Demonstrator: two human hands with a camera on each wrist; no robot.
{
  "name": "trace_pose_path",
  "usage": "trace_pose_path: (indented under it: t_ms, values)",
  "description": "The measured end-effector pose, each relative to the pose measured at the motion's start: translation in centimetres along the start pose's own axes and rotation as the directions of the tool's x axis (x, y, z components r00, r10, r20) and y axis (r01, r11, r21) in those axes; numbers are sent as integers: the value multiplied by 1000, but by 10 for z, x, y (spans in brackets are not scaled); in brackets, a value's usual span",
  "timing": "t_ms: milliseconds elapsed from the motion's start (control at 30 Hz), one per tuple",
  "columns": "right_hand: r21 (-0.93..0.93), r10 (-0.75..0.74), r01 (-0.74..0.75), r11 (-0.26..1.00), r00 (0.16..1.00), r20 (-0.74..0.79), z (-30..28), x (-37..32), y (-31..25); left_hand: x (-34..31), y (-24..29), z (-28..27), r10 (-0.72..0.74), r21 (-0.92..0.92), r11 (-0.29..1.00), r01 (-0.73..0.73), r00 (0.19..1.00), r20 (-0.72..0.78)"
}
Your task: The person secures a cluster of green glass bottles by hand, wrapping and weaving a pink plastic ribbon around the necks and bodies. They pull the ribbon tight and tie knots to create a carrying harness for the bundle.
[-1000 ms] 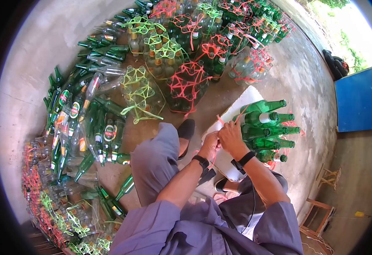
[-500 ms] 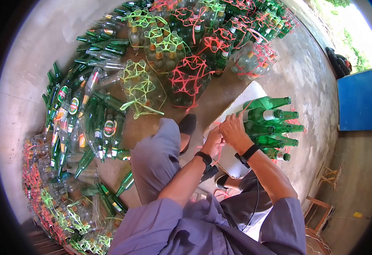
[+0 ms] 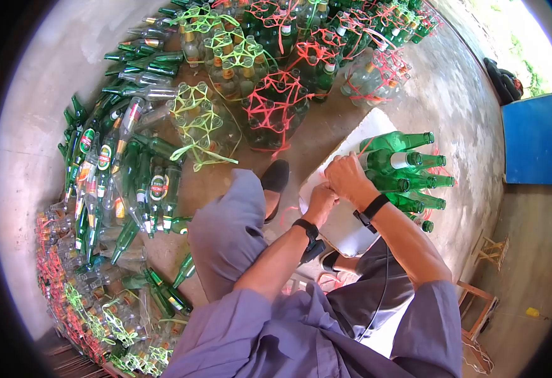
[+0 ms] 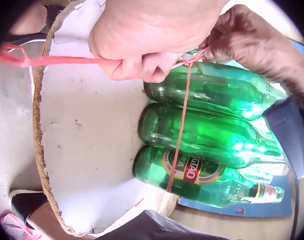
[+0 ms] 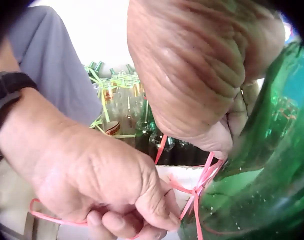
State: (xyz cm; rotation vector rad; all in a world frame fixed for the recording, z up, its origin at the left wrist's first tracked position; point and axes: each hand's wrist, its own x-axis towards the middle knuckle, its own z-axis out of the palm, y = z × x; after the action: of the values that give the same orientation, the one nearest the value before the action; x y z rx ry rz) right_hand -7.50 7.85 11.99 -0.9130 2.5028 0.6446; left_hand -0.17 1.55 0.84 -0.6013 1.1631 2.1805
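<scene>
Pink string (image 4: 62,61) crossed a cluster of green bottles (image 3: 386,162).
From the head view's centre, loose bottles (image 3: 105,157) lay at nine o'clock; toward four, the left hand (image 3: 321,203) clenched the string in its fingers; at three, the right hand's (image 3: 348,176) fingers pinched it; farther toward three, the green bottles had bases against the white board (image 3: 346,233).

The person (image 3: 257,315) wears a dusty purple shirt (image 3: 301,343), grey trousers (image 3: 225,214), dark shoes (image 3: 276,175) and black wrist straps (image 3: 375,206), with a thin black cable (image 3: 386,283).
</scene>
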Motion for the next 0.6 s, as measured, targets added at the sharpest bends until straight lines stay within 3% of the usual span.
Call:
trace_pose_path:
  t_ms: [100, 200, 233, 267, 300, 367, 400, 467, 533, 600]
  values:
    - [4, -6, 6, 1000, 997, -80, -1, 2, 3, -9, 1, 7, -70, -20, 997, 69, 997, -43]
    - [30, -2, 2, 1000, 1000, 12, 5, 1, 2, -13, 6, 8, -67, -57, 996, 66, 998, -18]
    - [-21, -39, 34, 999, 946, -322, 20, -6, 4, -9, 4, 5, -44, -30, 999, 43, 998, -50]
    - [-81, -86, 46, 996, 781, -618, 34, -10, 7, -5, 2, 3, -19, -3, 1000, 19, 997, -80]
    - [-82, -86, 45, 996, 779, -621, 30, -13, 10, -3, 4, 2, -16, -1, 1000, 16, 997, -80]
    - [8, -75, 90, 996, 880, -469, 24, -20, 15, 1, 5, 1, -18, 45, 999, 23, 994, -112]
    - [10, -72, 87, 996, 881, -467, 20, -22, 17, 0, 6, 4, -21, 46, 999, 26, 994, -109]
    - [62, 5, 11, 998, 968, -249, 13, -20, 22, -4, 3, 12, 41, 23, 999, -39, 995, -93]
    - [76, 3, 22, 997, 950, -313, 25, -18, 25, -10, -4, 16, 38, 33, 999, -36, 996, -79]
    - [64, -30, 71, 995, 866, -500, 34, -16, 24, -9, -10, 17, 44, 43, 998, -41, 997, -68]
